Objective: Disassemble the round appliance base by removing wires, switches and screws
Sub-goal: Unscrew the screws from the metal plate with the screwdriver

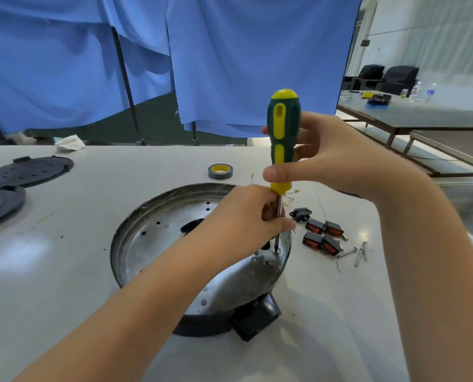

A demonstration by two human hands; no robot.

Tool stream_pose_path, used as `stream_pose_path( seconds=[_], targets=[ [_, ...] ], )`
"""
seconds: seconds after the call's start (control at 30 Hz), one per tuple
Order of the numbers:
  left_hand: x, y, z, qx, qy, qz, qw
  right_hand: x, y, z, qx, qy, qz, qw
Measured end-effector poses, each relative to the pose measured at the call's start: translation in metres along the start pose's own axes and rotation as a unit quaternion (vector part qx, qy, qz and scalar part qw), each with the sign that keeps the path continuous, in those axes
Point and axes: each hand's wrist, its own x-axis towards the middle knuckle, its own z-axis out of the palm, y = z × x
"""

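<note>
The round metal appliance base (158,238) lies on the white table, its black plastic block (257,318) at the near rim. A green and yellow screwdriver (283,133) stands upright, its tip on a screw (276,250) at the base's right inner edge. My right hand (326,158) grips the handle. My left hand (246,219) pinches the steel shaft just above the tip. Beside the base on the right lie several black switches with red rockers (322,235), a black socket (300,213), loose screws (356,252) and thin wire bits (290,193).
A roll of tape (220,171) sits behind the base. Two black perforated round covers (28,170) lie at the far left. A crumpled cloth (70,142) rests at the table's back edge. Blue curtains hang behind; another table with bottles stands at the far right.
</note>
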Motion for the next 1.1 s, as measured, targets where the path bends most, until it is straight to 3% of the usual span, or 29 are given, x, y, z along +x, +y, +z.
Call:
stream_pose_path(
  seconds=[0.2, 0.3, 0.53, 0.63, 0.77, 1.1],
  targets=[
    [-0.001, -0.002, -0.004, -0.118, -0.05, -0.009, 0.992, -0.001, 0.006, -0.006, 0.055, -0.012, -0.001, 0.998],
    [-0.001, -0.001, -0.004, -0.115, -0.025, -0.006, 0.993, -0.002, 0.006, -0.006, 0.1, -0.038, 0.002, 0.994],
    [-0.001, -0.003, -0.008, -0.142, 0.058, -0.017, 0.988, 0.0, 0.006, -0.005, 0.049, -0.023, 0.038, 0.998],
    [0.001, -0.006, -0.018, -0.148, 0.064, -0.041, 0.986, 0.0, 0.009, -0.007, 0.002, -0.013, 0.06, 0.998],
    [0.002, -0.013, -0.03, -0.187, -0.015, -0.118, 0.975, 0.002, 0.01, -0.002, -0.13, -0.06, 0.079, 0.986],
    [0.003, -0.027, -0.021, -0.175, -0.134, -0.199, 0.955, 0.004, 0.008, 0.041, -0.346, -0.214, 0.202, 0.891]
  ],
)
